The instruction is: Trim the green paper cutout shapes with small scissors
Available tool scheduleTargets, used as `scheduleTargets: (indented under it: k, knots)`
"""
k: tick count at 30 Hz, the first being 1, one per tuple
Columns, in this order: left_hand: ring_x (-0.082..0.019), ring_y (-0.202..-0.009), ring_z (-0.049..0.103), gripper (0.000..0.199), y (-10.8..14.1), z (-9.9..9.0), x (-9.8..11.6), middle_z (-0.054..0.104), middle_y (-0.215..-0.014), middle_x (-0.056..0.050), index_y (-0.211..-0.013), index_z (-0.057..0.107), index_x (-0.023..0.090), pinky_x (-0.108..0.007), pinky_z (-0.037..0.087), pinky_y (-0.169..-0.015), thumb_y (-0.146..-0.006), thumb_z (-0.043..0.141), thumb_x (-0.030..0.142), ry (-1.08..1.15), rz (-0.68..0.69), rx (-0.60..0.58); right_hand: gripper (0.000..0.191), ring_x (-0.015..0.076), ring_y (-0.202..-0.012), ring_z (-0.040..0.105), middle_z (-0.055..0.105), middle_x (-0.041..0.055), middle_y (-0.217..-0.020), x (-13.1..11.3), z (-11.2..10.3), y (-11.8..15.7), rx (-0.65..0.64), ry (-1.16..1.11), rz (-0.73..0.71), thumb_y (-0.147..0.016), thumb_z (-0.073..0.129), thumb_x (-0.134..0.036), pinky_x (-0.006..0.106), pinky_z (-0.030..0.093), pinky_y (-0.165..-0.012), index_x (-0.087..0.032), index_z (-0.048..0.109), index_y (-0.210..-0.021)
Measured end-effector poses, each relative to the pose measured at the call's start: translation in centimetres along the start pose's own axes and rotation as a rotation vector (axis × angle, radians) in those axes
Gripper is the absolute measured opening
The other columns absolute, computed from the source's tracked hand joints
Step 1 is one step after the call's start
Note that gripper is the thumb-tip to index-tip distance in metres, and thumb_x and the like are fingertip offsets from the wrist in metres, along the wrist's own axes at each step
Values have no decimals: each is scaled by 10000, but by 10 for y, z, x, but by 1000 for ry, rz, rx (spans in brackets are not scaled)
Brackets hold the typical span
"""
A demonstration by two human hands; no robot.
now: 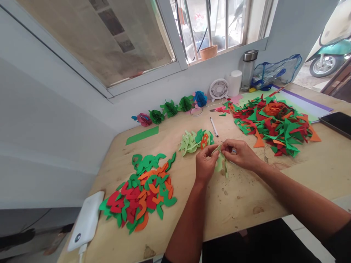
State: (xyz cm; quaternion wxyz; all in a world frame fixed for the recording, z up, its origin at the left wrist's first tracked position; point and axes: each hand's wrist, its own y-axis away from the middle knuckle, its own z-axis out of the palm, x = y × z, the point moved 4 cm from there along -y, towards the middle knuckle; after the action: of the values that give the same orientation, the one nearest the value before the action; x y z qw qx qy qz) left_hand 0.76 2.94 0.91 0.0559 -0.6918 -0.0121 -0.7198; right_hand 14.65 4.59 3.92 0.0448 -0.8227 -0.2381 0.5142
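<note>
Holding a piece of pale green paper (pixel 219 165) over the middle of the table (pixel 238 215), between both hands. Clamped on its left side with the left hand (pixel 205 163); pinched on its right with the right hand (pixel 238 152), close beside the left. Possibly gripping a thin tool in the right hand too, but too covered to tell. Could tear the paper by tugging unevenly with one hand against the other, or crease it by squeezing too tightly. Could bump the small pile of pale green pieces (pixel 188 143), just beyond the left hand, by pushing that hand forward, or set the white pen (pixel 214 127) rolling. Could scatter the red, orange and green cut pieces (pixel 142 195) at near left by swinging the left arm (pixel 189 219) outward, or spill scraps (pixel 274 118) from the far right heap by reaching too wide.
</note>
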Motion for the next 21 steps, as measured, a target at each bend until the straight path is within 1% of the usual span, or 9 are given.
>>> scheduleTargets:
  k: [3, 5, 8, 12, 15, 18, 21]
  knots:
    - [-144, -684, 619, 145, 0, -1, 3, 687, -709, -39, -759, 707, 150, -257, 483, -699, -685, 678, 270, 18, -36, 11, 73, 114, -580, 491, 575, 3, -632, 0, 0, 0, -21, 26, -17, -724, 519, -164, 239, 394, -557, -184, 578, -686]
    - [-132, -642, 612, 125, 0, 0, 3, 678, -664, -29, -723, 696, 147, -252, 485, -675, -678, 679, 261, 51, -58, 13, 76, 114, -579, 490, 573, 3, -630, 1, 1, 0, -27, 34, -14, -725, 516, -162, 239, 393, -554, -183, 577, -685]
    - [-124, -615, 611, 138, 1, 1, 2, 686, -663, -30, -710, 682, 145, -248, 485, -651, -650, 701, 268, 111, -95, 5, 72, 113, -579, 492, 588, 7, -643, 2, 1, 0, -13, 22, 4, -726, 519, -162, 238, 393, -548, -181, 584, -699]
    - [-126, -593, 616, 209, 2, 4, 0, 683, -644, -35, -688, 659, 136, -250, 489, -631, -602, 745, 306, 197, -164, -15, 65, 110, -566, 490, 598, 8, -645, 4, 1, 0, 24, -1, 30, -723, 525, -170, 235, 388, -532, -177, 588, -708]
    - [-121, -574, 609, 242, 3, 6, -1, 671, -616, -29, -703, 656, 130, -238, 481, -606, -591, 758, 319, 237, -213, -23, 68, 110, -564, 487, 588, 4, -633, 5, 2, 0, 14, -22, 38, -732, 527, -183, 234, 391, -531, -176, 589, -707]
    - [-108, -563, 597, 242, 3, 6, -1, 660, -606, -22, -724, 665, 128, -225, 471, -596, -597, 757, 312, 244, -216, -18, 74, 109, -570, 484, 585, 4, -638, 6, 2, 0, -4, -22, 47, -734, 521, -176, 233, 393, -539, -171, 593, -718]
    - [-101, -549, 582, 236, 2, 5, 0, 649, -604, -17, -699, 667, 127, -226, 469, -599, -595, 755, 320, 210, -195, -10, 76, 107, -566, 482, 586, -2, -637, 9, 3, 0, -10, 9, 61, -720, 518, -157, 232, 381, -538, -172, 592, -727]
